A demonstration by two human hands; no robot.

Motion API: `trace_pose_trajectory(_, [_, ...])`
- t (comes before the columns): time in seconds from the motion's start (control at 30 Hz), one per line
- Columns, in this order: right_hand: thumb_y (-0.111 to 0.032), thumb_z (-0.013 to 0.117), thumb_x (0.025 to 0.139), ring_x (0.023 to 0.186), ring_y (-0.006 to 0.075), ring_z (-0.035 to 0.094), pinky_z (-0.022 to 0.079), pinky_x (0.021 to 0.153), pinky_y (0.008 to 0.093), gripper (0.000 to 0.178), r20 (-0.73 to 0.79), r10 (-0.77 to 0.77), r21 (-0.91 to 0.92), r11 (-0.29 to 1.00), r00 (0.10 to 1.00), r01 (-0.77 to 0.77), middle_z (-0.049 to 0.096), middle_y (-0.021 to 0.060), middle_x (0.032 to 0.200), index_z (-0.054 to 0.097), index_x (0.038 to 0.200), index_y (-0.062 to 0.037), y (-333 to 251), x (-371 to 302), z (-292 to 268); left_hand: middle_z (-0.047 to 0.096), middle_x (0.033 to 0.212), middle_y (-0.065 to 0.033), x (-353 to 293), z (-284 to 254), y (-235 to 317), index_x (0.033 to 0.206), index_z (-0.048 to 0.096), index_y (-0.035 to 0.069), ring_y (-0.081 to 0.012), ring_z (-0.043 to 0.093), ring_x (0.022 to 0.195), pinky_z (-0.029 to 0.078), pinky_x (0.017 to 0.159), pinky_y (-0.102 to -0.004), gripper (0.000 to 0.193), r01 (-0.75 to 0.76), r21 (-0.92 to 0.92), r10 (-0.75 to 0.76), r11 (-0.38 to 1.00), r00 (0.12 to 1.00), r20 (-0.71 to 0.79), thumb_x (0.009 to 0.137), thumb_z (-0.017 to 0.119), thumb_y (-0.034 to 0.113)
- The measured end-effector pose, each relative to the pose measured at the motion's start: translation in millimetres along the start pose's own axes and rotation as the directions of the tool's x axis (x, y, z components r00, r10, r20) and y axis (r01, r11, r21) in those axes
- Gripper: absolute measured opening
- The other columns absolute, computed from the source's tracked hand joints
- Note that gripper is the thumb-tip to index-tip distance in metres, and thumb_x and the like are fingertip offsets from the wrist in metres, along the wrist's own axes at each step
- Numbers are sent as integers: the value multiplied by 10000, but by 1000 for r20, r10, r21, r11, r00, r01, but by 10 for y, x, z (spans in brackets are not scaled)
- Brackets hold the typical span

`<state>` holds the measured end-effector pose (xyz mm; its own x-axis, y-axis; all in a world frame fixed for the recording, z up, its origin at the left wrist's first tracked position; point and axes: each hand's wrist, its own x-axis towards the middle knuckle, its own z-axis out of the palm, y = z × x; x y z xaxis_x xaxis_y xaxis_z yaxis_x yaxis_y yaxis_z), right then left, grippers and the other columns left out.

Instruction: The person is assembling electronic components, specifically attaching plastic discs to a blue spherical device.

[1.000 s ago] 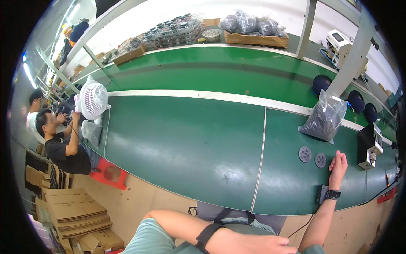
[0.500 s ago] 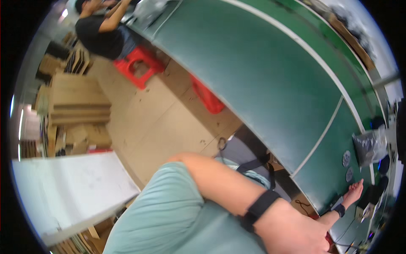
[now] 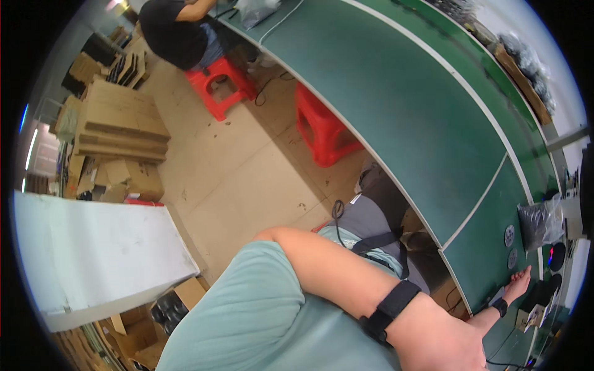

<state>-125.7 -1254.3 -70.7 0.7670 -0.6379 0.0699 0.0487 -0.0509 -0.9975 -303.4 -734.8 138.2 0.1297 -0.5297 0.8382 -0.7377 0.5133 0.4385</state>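
**Two hands apart, right one by the discs**

Two hands show here, and neither holds anything you can see. Going from the left: a white board [image 3: 99, 253] leans over the floor, with stacked cartons [image 3: 120, 127] above it. A person in a black shirt [image 3: 179, 31] sits on a red stool [image 3: 221, 86] at the top, and a second red stool [image 3: 325, 133] stands under the edge of the bench [image 3: 396, 105].

Your left arm crosses the lower middle, over your pale green shirt [image 3: 247, 321], with a black strap [image 3: 390, 309] round the wrist. Your left hand [image 3: 442, 346] lies low against your body near the bottom edge; its fingers run out of the picture, so you cannot tell whether it is open or closed.

Far right, your right hand [image 3: 518, 281] rests on the green bench top with the fingers loosely stretched, open and empty, a black watch [image 3: 500, 305] on the wrist. The two grey discs [image 3: 510, 235] lie flat on the bench just beyond your fingertips, the nearer one close to the hand but apart from it. A clear bag of dark parts [image 3: 538, 222] sits just right of the discs.
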Motion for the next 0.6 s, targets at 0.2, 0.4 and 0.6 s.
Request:
trace_pose_trajectory(0.2, [-343,690,975,563,28,345,253,496,221,242,9,-7,34,999,1000,7,403,-82,672,595,884,-140,-30,-220,88,643,839,-88,215,-175,-526,916,672,54,-322,619,791,514,687,-442,229,15,-54,-25,998,983,-181,724,703,175])
trace_pose_trajectory(0.4, [-317,683,981,546,33,381,279,470,221,258,-29,-45,44,998,999,46,440,-69,665,573,841,-130,-200,-516,271,657,1024,-26,-20,-1410,-1659,1086,664,122,-126,526,792,436,682,-278,194,41,-819,-594,572,710,-379,1016,562,271])
trace_pose_trajectory(0.6, [-297,639,993,608,80,365,289,516,249,245,-50,168,513,850,984,-119,385,-45,692,528,849,-132,-944,-925,685,621,950,15,-306,-1588,-2743,1010,649,134,-151,508,790,407,670,-308,158,-351,-925,-805,144,502,-316,1018,519,224])
